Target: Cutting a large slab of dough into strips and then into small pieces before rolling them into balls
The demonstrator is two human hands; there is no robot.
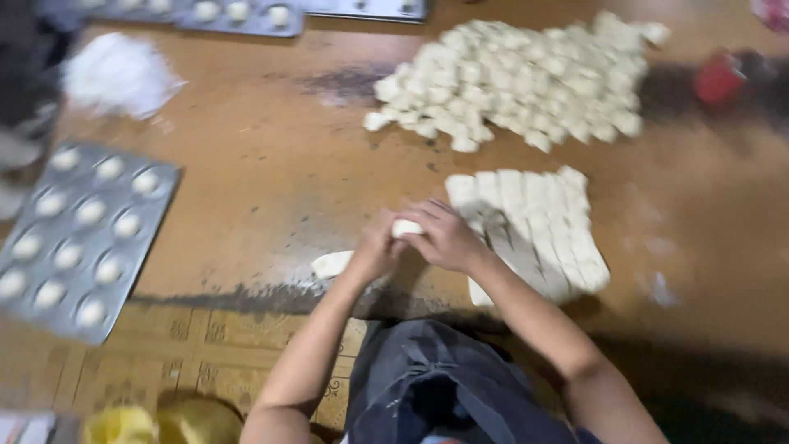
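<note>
Small white dough piece (406,228) pressed between both hands near the table's front edge, roughly mid-width. Left hand (376,251) curled on its left side, right hand (444,238) cupped over the top and right, fingers of both bent in close around it; only a bit of dough shows between them. Frame blurred, exact finger contact hard to tell. 1 loose dough lump (331,264) lies on the table (271,164) just left of the left hand. Just right of the right hand, a flat slab of cut dough strips (534,230), touching or nearly touching the wrist. Behind it, toward the far edge, a big heap of cut dough chunks (518,78). Left edge: metal tray (25,279) with rows of round dough balls, hanging partly off the front. Far left corner: flour pile (119,74). Far edge: another tray (238,16) with balls. Red object (719,78) at far right, too blurred to identify.
</note>
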